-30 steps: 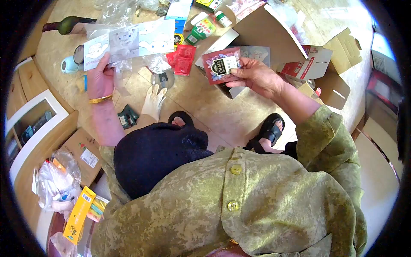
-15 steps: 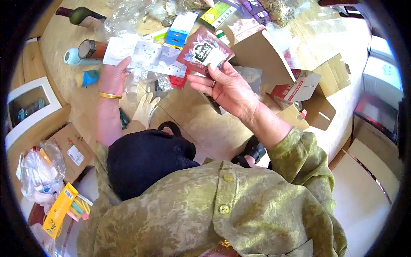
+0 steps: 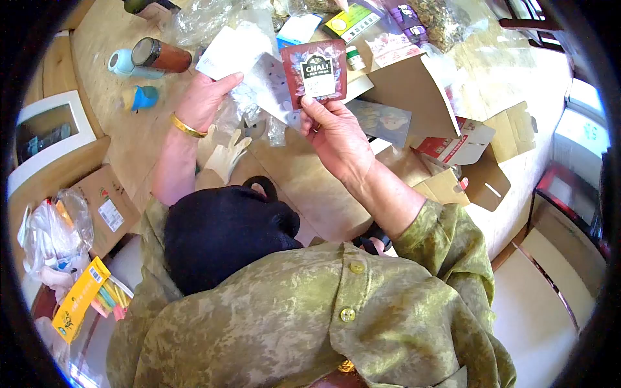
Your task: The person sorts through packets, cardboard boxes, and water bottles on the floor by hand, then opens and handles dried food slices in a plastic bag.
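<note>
My right hand (image 3: 336,139) pinches the lower edge of a dark red CHALI sachet (image 3: 315,70), held upright with its label facing me. To its left, my left hand (image 3: 206,102) grips a white printed card strip (image 3: 240,57), thumb on top; the strip slants down toward the sachet. Clear plastic wrap (image 3: 233,116) lies below the strip, and a pale glove (image 3: 226,157) rests on the floor near my left forearm. The right hand's curled fingers are partly hidden behind the palm and sachet.
An opened cardboard box (image 3: 414,90) stands right of the sachet, with a red and white carton (image 3: 456,143) beyond. At the left are a brown cylindrical jar (image 3: 162,55), a blue cup (image 3: 143,97) and a cardboard parcel (image 3: 107,210). A yellow packet (image 3: 81,299) lies lower left.
My right hand has brought the sachet left from the box area, next to the strip. The strip in my left hand has tilted, and its drawings are harder to see.
</note>
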Demonstrator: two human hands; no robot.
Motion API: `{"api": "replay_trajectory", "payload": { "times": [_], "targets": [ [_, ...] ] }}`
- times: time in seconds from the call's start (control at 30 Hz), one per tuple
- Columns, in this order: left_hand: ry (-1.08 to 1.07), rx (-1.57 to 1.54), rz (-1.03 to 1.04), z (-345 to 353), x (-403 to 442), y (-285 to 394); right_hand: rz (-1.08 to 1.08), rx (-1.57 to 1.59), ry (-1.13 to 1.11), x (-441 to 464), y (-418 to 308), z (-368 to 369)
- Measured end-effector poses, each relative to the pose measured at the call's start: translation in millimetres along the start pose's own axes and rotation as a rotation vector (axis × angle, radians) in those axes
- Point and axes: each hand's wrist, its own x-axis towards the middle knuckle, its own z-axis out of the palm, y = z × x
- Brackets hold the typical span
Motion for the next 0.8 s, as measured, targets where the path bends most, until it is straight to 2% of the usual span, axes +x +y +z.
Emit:
{"api": "replay_trajectory", "payload": {
  "times": [0.17,0.57,0.8],
  "targets": [
    [-0.057,-0.034,0.034,4.6,-0.1,-1.3,0.012,-0.059,0.050,0.3,4.2,1.9],
    [-0.147,-0.035,-0.046,8.4,-0.9,-1.2,0.046,-0.159,0.037,-0.3,12.3,0.1],
    [-0.157,-0.057,-0.004,16.0,-3.0,1.0,0.059,-0.185,-0.005,1.4,15.5,-3.9]
  ]
}}
